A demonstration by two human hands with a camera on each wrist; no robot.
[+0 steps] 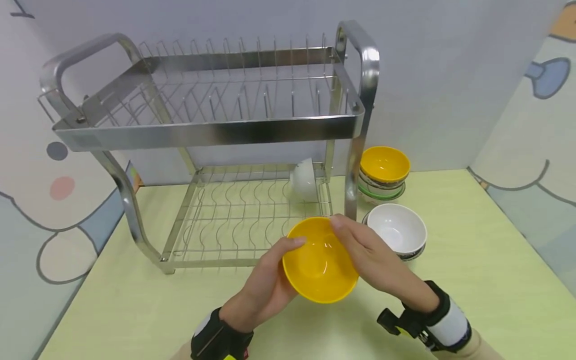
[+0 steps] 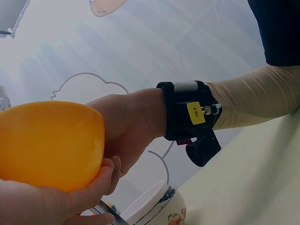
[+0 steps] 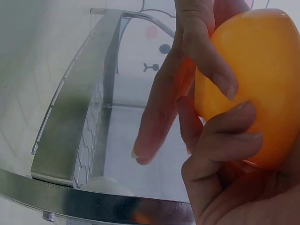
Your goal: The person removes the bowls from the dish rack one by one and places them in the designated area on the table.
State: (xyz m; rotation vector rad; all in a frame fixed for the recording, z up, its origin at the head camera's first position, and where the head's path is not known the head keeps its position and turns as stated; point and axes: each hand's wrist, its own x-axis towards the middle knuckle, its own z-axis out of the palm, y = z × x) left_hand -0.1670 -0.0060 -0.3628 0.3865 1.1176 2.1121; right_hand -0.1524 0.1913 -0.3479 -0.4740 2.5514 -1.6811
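Observation:
A glossy yellow bowl [image 1: 321,272] is held between both hands above the table, its hollow tilted toward the head camera. My left hand [image 1: 269,282] grips its left side, thumb over the rim and fingers beneath. On the opposite side, my right hand [image 1: 377,256] holds the bowl with the thumb at the upper right rim. In the right wrist view, curled right fingers [image 3: 229,136] press against the bowl's outer wall. Beyond the hands stands a two-tier metal dish rack [image 1: 211,132]. A white bowl [image 1: 304,182] stands on edge at the right of its lower tier.
Right of the rack, a bowl stack is topped by another yellow bowl [image 1: 385,164]. Nearer, a white bowl [image 1: 398,229] sits on a second stack. Pale green covers the table [image 1: 477,280], with cartoon-printed panels [image 1: 54,210] at the sides and a plain wall behind.

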